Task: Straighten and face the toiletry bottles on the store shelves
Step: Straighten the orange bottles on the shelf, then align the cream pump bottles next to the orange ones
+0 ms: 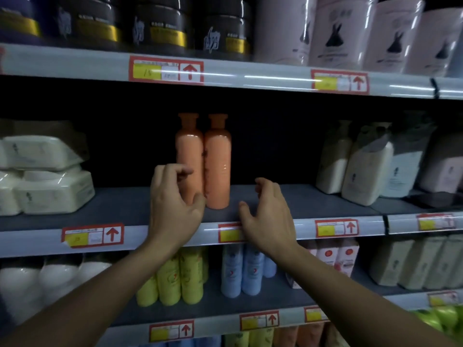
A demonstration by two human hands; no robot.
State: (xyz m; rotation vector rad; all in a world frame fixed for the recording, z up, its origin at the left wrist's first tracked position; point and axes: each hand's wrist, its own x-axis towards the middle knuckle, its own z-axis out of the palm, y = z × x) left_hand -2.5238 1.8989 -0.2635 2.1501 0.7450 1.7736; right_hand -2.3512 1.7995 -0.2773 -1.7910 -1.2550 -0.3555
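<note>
Plastic is what matters here: two tall, round, peach-orange plastic bottles with darker orange caps stand upright and touching on the grey middle shelf [325, 201], with bare shelf on both sides of them. The left hand [172, 206] is open with fingers curled, its thumb at the foot of the left orange bottle [188, 156] and its fingertips just beside that bottle's flank; whether they press on it is hard to tell in the dim, smeared view. The right orange bottle [217, 161] shows a glossy highlight, so the skin is likely smooth and a little slippery, stiff enough not to buckle, and probably moderately heavy if full. Tall and narrow, such bottles would tip easily if pushed near the cap, so the safer hold is low to mid body, wrapped around, turning each about its own axis to bring the label forward. The right hand [268, 216] is open and empty, palm toward the bottles, near but apart from them.
</note>
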